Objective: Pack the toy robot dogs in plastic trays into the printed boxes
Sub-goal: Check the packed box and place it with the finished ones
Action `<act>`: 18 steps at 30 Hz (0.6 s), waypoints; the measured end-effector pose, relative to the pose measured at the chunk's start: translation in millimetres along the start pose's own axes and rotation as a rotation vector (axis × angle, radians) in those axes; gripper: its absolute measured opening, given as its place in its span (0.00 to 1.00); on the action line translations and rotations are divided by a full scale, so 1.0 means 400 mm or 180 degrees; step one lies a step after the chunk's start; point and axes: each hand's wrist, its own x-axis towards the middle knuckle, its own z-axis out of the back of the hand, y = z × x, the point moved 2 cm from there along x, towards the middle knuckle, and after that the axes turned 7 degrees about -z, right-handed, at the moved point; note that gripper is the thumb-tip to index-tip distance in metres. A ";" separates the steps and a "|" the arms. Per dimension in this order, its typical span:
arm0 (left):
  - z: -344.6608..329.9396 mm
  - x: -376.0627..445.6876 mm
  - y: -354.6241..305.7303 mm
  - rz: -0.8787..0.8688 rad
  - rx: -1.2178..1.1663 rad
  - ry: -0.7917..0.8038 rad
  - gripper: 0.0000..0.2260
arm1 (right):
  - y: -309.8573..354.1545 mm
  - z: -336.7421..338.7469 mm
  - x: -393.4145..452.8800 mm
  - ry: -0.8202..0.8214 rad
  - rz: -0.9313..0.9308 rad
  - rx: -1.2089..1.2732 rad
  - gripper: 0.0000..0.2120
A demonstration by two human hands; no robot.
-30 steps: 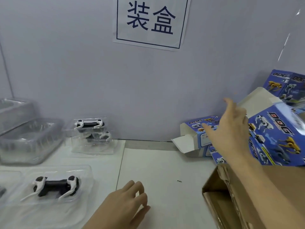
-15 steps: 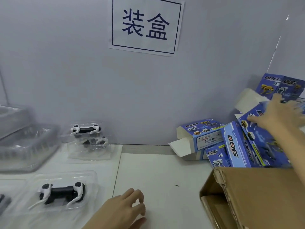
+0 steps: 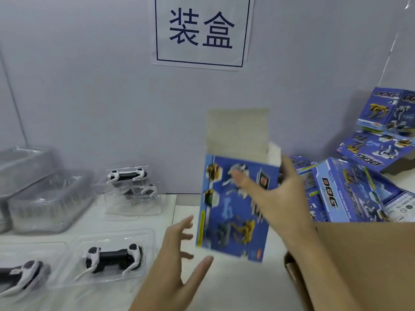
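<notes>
My right hand [image 3: 276, 198] holds a blue printed box [image 3: 226, 212] upright over the middle of the table, thumb across its front and fingers behind its right edge. The box's top flap [image 3: 238, 129] stands open. My left hand [image 3: 177, 257] hovers just left of the box's lower corner with fingers spread and holds nothing. A black-and-white toy robot dog lies in a clear tray [image 3: 112, 259] at front left. Another trayed dog [image 3: 20, 274] sits at the left edge. Two more trayed dogs [image 3: 132, 182] are stacked near the wall.
Stacks of empty clear trays [image 3: 45, 198] stand at the far left. A heap of printed boxes [image 3: 350, 194] fills the right side, with more boxes [image 3: 386, 113] behind. A brown cardboard carton [image 3: 359, 254] occupies the lower right corner. A paper sign [image 3: 202, 30] hangs on the wall.
My right hand took a box from the heap on the right and brought it left to the middle. My left hand rose from the table and spread its fingers beside the box.
</notes>
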 end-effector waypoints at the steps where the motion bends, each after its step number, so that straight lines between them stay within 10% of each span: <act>1: 0.001 0.001 -0.003 0.0140 -0.0187 -0.0124 0.34 | -0.041 -0.017 -0.023 0.0190 -0.0254 0.0155 0.28; 8: -0.029 -0.006 -0.001 0.0919 -0.0852 0.0036 0.39 | -0.227 -0.036 -0.108 0.0342 -0.1480 0.1003 0.32; 18: -0.051 -0.015 0.015 0.1241 -0.1417 -0.0252 0.39 | -0.232 -0.061 -0.154 0.0195 -0.0847 0.0566 0.41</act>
